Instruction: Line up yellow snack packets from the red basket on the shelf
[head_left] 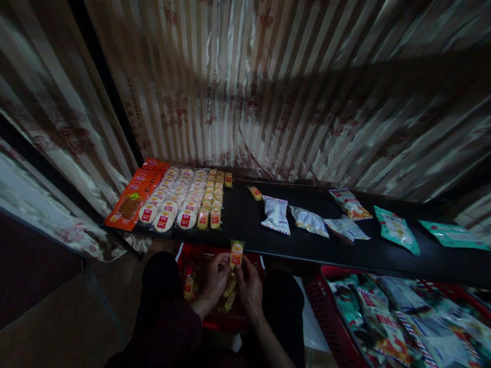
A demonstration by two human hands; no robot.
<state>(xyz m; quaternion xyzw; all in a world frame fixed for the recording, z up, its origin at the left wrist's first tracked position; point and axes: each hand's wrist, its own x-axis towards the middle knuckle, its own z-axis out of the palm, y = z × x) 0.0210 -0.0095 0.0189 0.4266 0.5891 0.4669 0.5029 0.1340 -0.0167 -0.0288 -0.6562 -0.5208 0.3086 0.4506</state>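
Observation:
A small yellow snack packet (pixel 236 253) with a red label stands nearly upright between my two hands. My left hand (pixel 217 276) pinches it low on the left side. My right hand (pixel 250 288) closes on its lower right side. Below them, a red basket (pixel 188 249) sits between my knees with several more yellow packets (pixel 229 299) inside, partly hidden by my hands. On the black shelf (pixel 243 223) ahead, rows of similar yellow packets (pixel 215 218) lie beside rows of round white wrapped crackers (pixel 186 219).
An orange snack bag (pixel 130 198) lies at the shelf's left end. One yellow packet (pixel 255 193) lies apart near the back. Silver bags (pixel 276 215) and green bags (pixel 396 229) are spread rightward. A large red basket (pixel 325 307) of bags stands at lower right.

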